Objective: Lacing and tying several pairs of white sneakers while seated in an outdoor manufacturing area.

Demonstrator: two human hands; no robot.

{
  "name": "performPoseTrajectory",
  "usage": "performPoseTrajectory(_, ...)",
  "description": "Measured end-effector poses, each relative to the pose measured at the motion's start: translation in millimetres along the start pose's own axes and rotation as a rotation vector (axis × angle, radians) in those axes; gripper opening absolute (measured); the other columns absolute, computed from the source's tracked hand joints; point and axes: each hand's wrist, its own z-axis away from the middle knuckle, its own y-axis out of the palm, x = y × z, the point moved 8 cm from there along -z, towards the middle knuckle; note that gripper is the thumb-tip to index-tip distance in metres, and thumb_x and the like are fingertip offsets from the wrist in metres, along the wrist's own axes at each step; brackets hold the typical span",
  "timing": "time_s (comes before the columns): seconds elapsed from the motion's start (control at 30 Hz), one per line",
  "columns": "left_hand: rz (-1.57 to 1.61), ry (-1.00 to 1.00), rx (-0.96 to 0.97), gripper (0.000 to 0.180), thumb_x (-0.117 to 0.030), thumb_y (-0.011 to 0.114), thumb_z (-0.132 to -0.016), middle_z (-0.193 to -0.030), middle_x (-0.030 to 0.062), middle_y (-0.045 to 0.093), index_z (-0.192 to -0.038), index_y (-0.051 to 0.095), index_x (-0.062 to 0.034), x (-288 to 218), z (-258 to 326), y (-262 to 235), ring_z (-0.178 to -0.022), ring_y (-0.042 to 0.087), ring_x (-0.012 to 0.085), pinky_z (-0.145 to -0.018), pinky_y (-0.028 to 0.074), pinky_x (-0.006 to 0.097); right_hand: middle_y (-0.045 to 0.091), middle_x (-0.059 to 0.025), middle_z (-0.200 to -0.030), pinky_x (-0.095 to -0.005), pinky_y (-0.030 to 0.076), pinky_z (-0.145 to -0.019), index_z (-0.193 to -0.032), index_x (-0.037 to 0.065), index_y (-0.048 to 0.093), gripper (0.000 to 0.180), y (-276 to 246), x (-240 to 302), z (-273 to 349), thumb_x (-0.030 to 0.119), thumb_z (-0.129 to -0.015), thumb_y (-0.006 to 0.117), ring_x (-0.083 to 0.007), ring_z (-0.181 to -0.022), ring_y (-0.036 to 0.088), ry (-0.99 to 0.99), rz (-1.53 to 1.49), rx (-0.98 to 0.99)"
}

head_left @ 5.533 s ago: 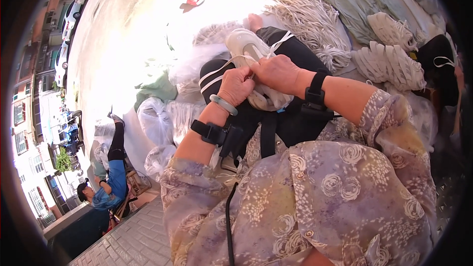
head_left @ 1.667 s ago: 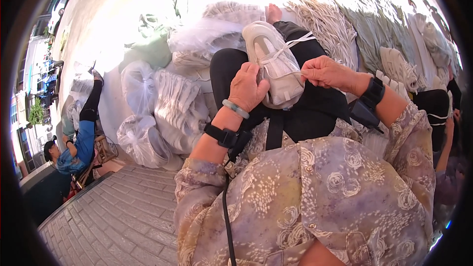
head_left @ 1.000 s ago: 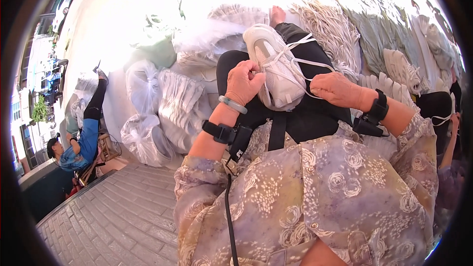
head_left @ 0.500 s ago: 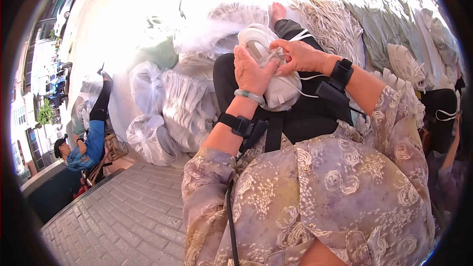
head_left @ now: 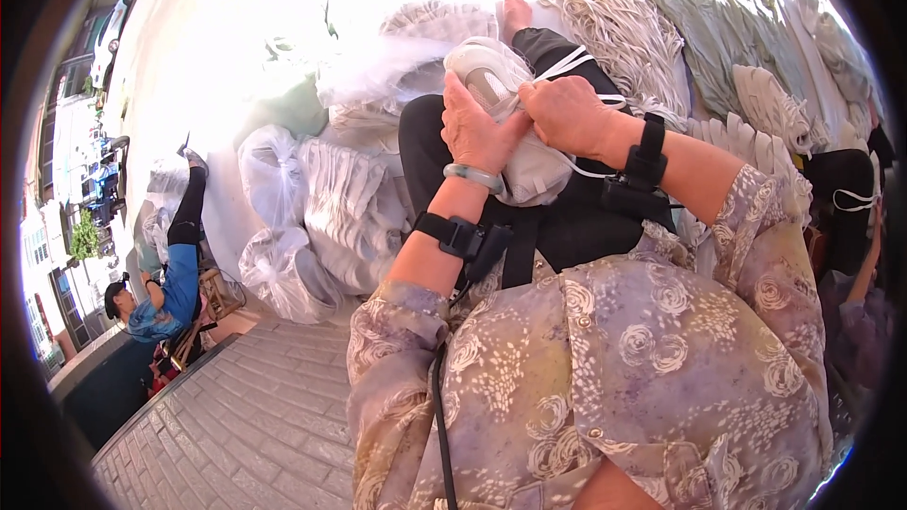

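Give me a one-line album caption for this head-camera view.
Both hands, left hand and right hand, grip a pale shoe on the lap, beside bagged white bundles.

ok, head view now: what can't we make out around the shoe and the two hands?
- Pale shoe: its middle is covered by the left hand and right hand; each hand's grip is unclear, fingertips hidden.
- White lace: where it ends is hidden under the right hand.
- Ground at the top: washed out by glare.
- Plastic bags: contents too blurred to tell.
- Second person at the right rim: cut off by the edge.
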Motion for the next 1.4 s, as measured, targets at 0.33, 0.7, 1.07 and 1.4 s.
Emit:
performPoseTrajectory(0.33,-0.068,0.018,0.018,0.106,-0.039,0.076,-0.057,-0.128,0.0236,0.039,-0.135,0.018,0.0028,-5,2,1,-0.118,0.041,0.0376,-0.097,0.035,0.043,0.064,-0.0203,-0.082,-0.0433,0.049,-0.071,-0.083,-0.002,0.061,0.018,3,-9,-5,0.010,-0.069,0.058,-0.0356,-0.082,0.063,0.073,-0.031,0.139)
performPoseTrajectory(0.7,-0.119,0.136,-0.070,0.099,-0.030,0.074,-0.062,-0.131,0.0217,0.039,-0.137,0.017,0.0010,-18,9,-2,-0.113,0.043,0.0404,-0.092,0.034,0.049,0.060,-0.0226,-0.075,-0.0464,0.046,-0.070,-0.083,-0.004,0.051,0.021,8,-6,-3,0.008,-0.067,0.054,-0.0387,-0.079,0.060,0.004,-0.021,0.162)
performPoseTrajectory(1.07,-0.121,0.171,-0.075,0.099,-0.030,0.074,-0.062,-0.130,0.0214,0.041,-0.137,0.017,0.0004,-21,9,-6,-0.112,0.044,0.0400,-0.091,0.034,0.050,0.060,-0.0221,-0.073,-0.0466,0.047,-0.067,-0.082,-0.005,0.052,0.019,-7,-1,4,0.008,-0.069,0.053,-0.0389,-0.075,0.060,-0.016,-0.017,0.082)
performPoseTrajectory(1.4,-0.097,0.252,-0.084,0.095,-0.021,0.073,-0.062,-0.128,0.0230,0.037,-0.136,0.017,0.0017,-25,15,-23,-0.109,0.043,0.0402,-0.087,0.033,0.049,0.056,-0.0240,-0.069,-0.0452,0.046,-0.066,-0.067,-0.004,0.056,0.017,-16,9,-18,0.012,-0.063,0.049,-0.0408,-0.070,0.057,-0.247,-0.063,0.193)
